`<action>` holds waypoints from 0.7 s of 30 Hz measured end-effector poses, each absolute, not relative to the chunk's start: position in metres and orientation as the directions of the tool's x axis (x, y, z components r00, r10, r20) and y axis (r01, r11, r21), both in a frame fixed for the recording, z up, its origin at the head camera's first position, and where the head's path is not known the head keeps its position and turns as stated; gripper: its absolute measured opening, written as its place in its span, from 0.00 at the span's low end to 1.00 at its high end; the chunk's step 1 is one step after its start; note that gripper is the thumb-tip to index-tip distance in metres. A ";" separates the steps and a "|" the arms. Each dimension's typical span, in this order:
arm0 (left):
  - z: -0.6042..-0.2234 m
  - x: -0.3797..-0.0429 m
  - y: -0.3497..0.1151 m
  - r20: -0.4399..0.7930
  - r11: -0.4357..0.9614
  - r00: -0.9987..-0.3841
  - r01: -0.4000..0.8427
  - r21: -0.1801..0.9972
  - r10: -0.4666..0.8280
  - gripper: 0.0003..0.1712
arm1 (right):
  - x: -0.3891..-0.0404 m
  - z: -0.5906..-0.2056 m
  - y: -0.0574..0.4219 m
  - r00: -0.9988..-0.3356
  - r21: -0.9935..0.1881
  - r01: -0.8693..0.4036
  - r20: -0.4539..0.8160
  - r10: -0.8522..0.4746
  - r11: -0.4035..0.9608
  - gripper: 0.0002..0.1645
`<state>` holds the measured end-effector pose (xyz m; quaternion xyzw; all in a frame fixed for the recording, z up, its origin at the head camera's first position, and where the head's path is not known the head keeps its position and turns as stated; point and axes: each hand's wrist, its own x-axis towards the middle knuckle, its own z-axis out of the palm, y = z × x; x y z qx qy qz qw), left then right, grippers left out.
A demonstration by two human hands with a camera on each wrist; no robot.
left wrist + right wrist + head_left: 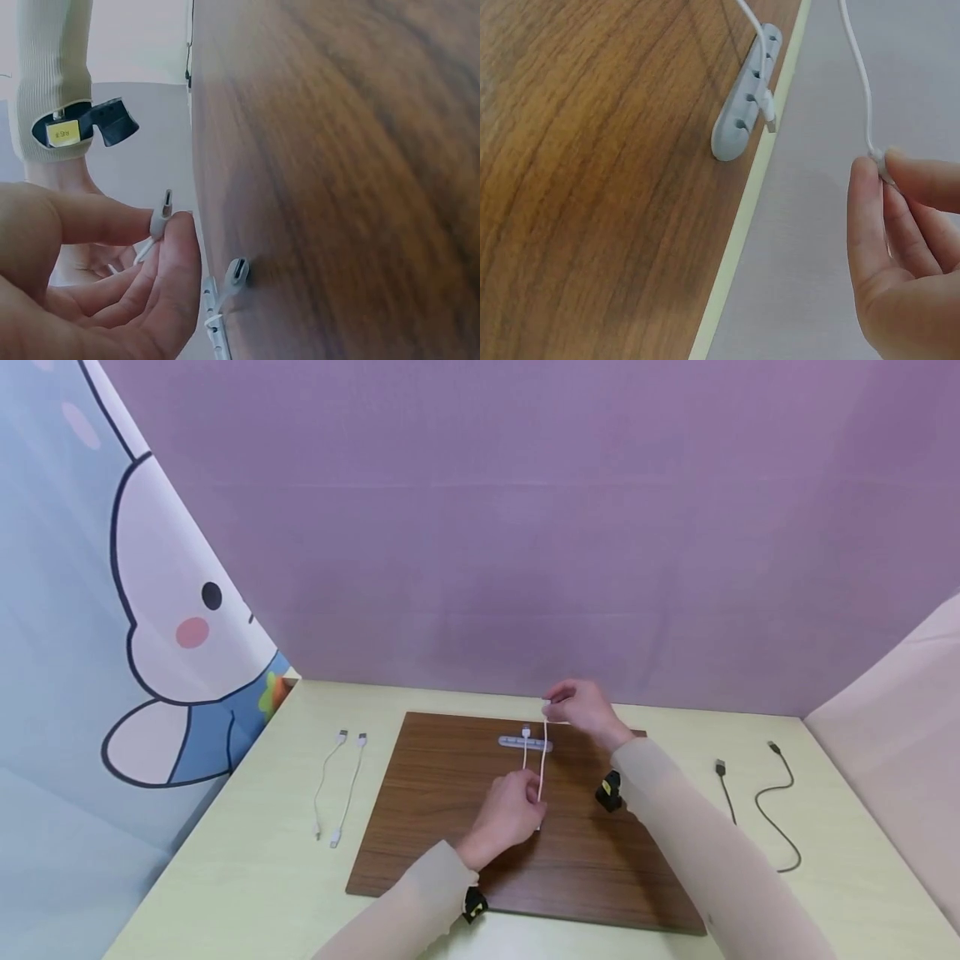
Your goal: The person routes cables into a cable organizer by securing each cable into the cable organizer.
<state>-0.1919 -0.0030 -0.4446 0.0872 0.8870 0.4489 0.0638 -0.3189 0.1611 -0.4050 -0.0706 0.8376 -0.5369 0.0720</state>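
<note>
A white USB cable stretches between my two hands above a brown wooden board. My left hand pinches its lower end, where a small flat connector shows between thumb and index finger. Beyond the board's far edge in the right wrist view, my right hand pinches the other plug, which the fingertips mostly cover. A grey cable holder with several slots lies near the board's back edge. Through one of its slots runs a second white cable; that cable's free connector shows in the left wrist view.
Two short white cables lie on the pale yellow table left of the board. To its right lie two dark cables, one partly behind my right sleeve. A purple backdrop stands behind the table.
</note>
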 end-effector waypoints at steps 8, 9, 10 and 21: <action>-0.443 -0.190 -0.003 -0.036 0.666 -0.975 0.122 0.736 0.218 0.05 | -0.327 -0.415 0.156 -0.980 -0.879 -0.033 -0.066 -0.189 0.476 0.14; -0.442 -0.190 -0.003 -0.026 0.674 -0.977 0.128 0.727 0.214 0.07 | -0.328 -0.416 0.155 -0.979 -0.878 -0.034 -0.065 -0.191 0.477 0.14; -0.442 -0.189 -0.003 -0.020 0.683 -0.978 0.129 0.719 0.206 0.08 | -0.328 -0.417 0.154 -0.979 -0.878 -0.036 -0.065 -0.192 0.478 0.14; -0.440 -0.187 0.001 -0.003 0.741 -0.979 0.152 0.654 0.203 0.04 | -0.333 -0.430 0.147 -0.978 -0.805 -0.073 -0.057 -0.200 0.589 0.12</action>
